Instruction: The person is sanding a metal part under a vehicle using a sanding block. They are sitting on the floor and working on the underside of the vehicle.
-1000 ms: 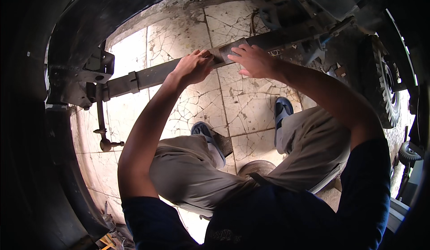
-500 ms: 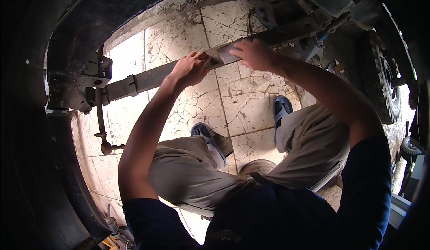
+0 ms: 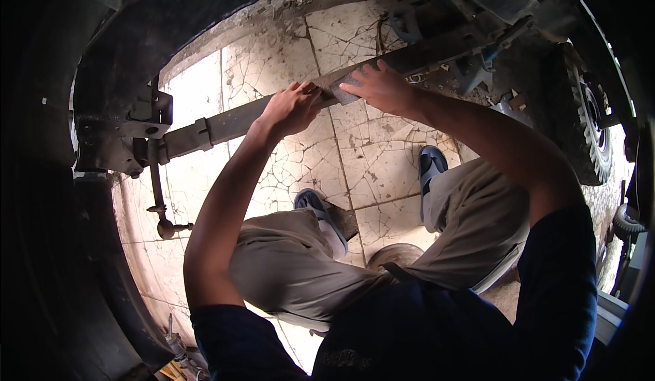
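A long, dark flat steel bar with a clamp round it, looking like a leaf spring (image 3: 235, 121), runs aslant across the far side of my legs. My left hand (image 3: 292, 108) lies on its middle, fingers curled over the top. Just to the right, my right hand (image 3: 383, 89) is on the bar too, with bent fingers toward the far edge and the thumb nearer me. Between the hands the bar shows a dark, rough-looking patch (image 3: 348, 93); whether this is a loose sheet or the bar's surface, I cannot make out. My palms hide the rest.
Dark vehicle parts surround me, with a bracket (image 3: 151, 113) at the bar's left end. A rod with a ball joint (image 3: 166, 228) hangs below it. On the right stands a toothed wheel (image 3: 592, 125). Cracked tiles (image 3: 372, 152) cover the floor around my sandalled feet.
My right hand has shifted slightly left and toward me, its outstretched fingers now bent down onto the bar. The left hand keeps its place on the bar.
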A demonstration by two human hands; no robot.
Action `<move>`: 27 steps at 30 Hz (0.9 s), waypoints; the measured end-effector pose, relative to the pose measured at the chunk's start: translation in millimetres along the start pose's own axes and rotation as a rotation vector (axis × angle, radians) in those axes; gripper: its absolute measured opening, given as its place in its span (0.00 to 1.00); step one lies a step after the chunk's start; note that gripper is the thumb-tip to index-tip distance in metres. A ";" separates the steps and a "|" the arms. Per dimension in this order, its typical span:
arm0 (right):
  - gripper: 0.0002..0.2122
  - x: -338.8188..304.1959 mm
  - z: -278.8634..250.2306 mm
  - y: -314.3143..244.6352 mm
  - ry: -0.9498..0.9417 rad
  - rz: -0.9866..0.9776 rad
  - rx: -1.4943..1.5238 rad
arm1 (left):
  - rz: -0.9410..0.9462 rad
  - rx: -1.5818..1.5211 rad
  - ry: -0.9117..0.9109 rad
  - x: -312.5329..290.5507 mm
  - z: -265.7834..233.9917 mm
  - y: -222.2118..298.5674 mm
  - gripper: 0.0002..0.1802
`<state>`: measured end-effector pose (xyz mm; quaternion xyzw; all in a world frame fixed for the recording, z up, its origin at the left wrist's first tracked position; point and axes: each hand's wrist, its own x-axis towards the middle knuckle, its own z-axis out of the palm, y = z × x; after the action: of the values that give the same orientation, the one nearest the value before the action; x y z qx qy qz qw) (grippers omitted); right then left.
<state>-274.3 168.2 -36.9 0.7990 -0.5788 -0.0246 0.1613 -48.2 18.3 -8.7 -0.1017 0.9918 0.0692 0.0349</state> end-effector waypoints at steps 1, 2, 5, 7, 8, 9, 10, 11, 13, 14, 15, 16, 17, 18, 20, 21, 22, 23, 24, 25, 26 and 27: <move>0.26 2.3 -0.9 -2.0 0.006 0.008 0.017 | 0.002 -0.001 0.006 -0.7 2.6 -1.2 0.23; 0.25 4.4 -2.0 -3.2 0.003 0.001 0.005 | 0.004 -0.001 0.012 -1.8 4.8 -2.9 0.23; 0.22 7.1 -3.9 -2.5 -0.007 -0.021 -0.023 | -0.001 -0.002 0.013 -3.1 6.1 -4.7 0.23; 0.21 8.7 -4.6 1.2 -0.008 -0.030 -0.024 | -0.007 -0.002 0.006 -2.2 6.0 -4.5 0.24; 0.20 8.8 -4.8 2.0 -0.013 -0.021 -0.010 | -0.010 -0.002 0.003 -1.3 6.0 -4.8 0.24; 0.20 8.9 -5.1 2.7 -0.018 -0.011 0.003 | -0.012 -0.001 -0.001 -1.0 6.0 -4.9 0.24; 0.20 8.6 -2.6 3.8 -0.022 -0.002 0.017 | -0.011 -0.011 0.006 -1.1 6.2 -4.8 0.24; 0.20 8.1 -0.3 5.5 0.009 0.013 0.015 | -0.010 -0.021 0.013 -1.3 6.3 -4.6 0.24; 0.19 7.1 1.4 8.2 0.071 0.046 0.010 | -0.014 -0.025 0.049 -1.3 5.4 -1.7 0.23; 0.19 6.5 1.3 5.4 0.052 0.078 0.011 | -0.018 -0.019 0.077 -1.0 5.1 2.1 0.22; 0.19 5.7 1.6 -0.4 0.032 0.110 0.013 | -0.022 -0.013 0.105 0.5 4.4 5.4 0.22; 0.18 7.1 -0.8 -5.4 0.014 0.138 0.016 | 0.024 -0.025 0.141 1.8 4.1 6.4 0.21; 0.18 8.7 -3.6 -6.7 0.000 0.140 0.031 | 0.071 -0.038 0.176 4.4 3.3 6.8 0.21; 0.17 10.0 -6.4 -6.8 -0.014 0.142 0.045 | 0.118 -0.050 0.212 7.0 2.5 6.9 0.20; 0.13 9.7 -8.5 -4.6 -0.034 0.157 0.126 | 0.180 -0.046 0.141 14.6 -1.5 9.7 0.21; 0.09 10.6 -9.5 -2.3 -0.036 0.167 0.196 | 0.210 -0.043 0.106 17.5 -2.6 12.2 0.21; 0.06 11.2 -10.0 -0.2 -0.037 0.177 0.265 | 0.236 -0.055 0.137 19.0 -1.6 15.8 0.21; 0.07 10.9 -10.5 1.1 -0.040 0.172 0.254 | 0.262 -0.066 0.168 19.5 0.2 20.4 0.20; 0.08 10.4 -11.1 2.3 -0.043 0.166 0.243 | 0.288 -0.077 0.200 21.1 1.3 24.2 0.19; 0.10 9.9 -10.1 2.2 -0.045 0.162 0.234 | 0.283 -0.082 0.208 22.9 2.7 26.1 0.18; 0.09 10.6 -8.9 2.9 -0.028 0.161 0.274 | 0.278 -0.087 0.217 24.6 4.0 27.8 0.16; 0.08 12.1 -7.8 4.8 -0.010 0.161 0.313 | 0.272 -0.092 0.225 26.3 5.2 29.4 0.15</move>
<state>-272.9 157.3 -26.4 0.7653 -0.6384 0.0751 0.0335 -79.7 42.4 -12.2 0.0249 0.9898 0.1066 -0.0907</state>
